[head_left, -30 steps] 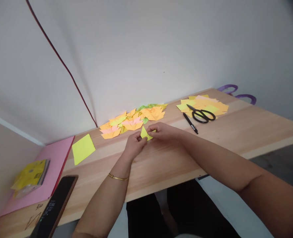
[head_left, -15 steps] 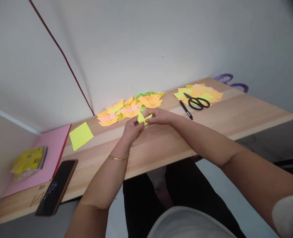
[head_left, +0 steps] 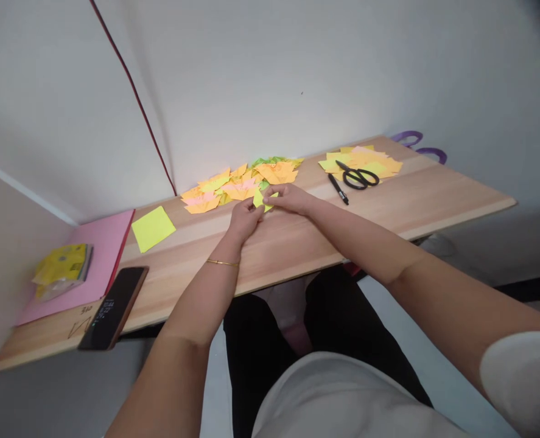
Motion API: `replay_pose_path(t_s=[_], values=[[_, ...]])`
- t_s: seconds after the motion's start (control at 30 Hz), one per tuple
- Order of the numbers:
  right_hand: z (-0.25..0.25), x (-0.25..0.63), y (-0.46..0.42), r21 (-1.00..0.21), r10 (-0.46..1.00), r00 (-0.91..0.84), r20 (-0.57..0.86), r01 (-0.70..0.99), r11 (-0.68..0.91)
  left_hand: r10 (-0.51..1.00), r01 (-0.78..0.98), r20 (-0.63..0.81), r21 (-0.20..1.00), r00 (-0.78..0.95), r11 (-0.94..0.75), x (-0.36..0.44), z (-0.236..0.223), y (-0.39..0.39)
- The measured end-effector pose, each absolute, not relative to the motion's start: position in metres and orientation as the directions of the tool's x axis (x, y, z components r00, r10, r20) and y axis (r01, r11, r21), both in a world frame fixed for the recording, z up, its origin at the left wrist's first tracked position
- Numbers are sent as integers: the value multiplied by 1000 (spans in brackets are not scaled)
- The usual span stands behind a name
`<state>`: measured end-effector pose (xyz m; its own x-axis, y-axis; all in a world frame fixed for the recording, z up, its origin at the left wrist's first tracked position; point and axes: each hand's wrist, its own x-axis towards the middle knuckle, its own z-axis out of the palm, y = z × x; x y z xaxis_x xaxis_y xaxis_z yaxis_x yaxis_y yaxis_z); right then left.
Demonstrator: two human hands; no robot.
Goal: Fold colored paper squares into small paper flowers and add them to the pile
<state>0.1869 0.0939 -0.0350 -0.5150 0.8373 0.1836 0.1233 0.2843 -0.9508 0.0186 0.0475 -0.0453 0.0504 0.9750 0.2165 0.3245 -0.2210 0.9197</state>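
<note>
Fingers (head_left: 255,207) of both hands pinched on small folded yellow paper piece (head_left: 261,199); slack grip risks crooked crease.

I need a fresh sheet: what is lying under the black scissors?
The black scissors lie on a loose spread of flat yellow, orange and pink paper squares on the wooden table. What the blades and handles cover cannot be seen.
</note>
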Motion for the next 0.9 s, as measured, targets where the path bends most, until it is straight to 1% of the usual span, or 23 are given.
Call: replay_pose_path(t_s=[0.17, 0.43, 0.67, 0.9], values=[[-41, 188, 98, -929, 853, -494, 167, 210, 304, 975, 353, 223, 911, 9, -212, 19, -46, 49], [-44, 187, 100, -912, 846, -501, 184, 233, 337, 974, 438, 225, 876, -5, -200, 18, -43, 50], [-40, 186, 93, -925, 838, -502, 213, 174, 339, 976, 428, 215, 881, 20, -203, 18, -41, 46], [-33, 185, 91, -913, 833, -509, 218, 195, 358, 982, 391, 190, 903, 11, -179, 19, -39, 44]])
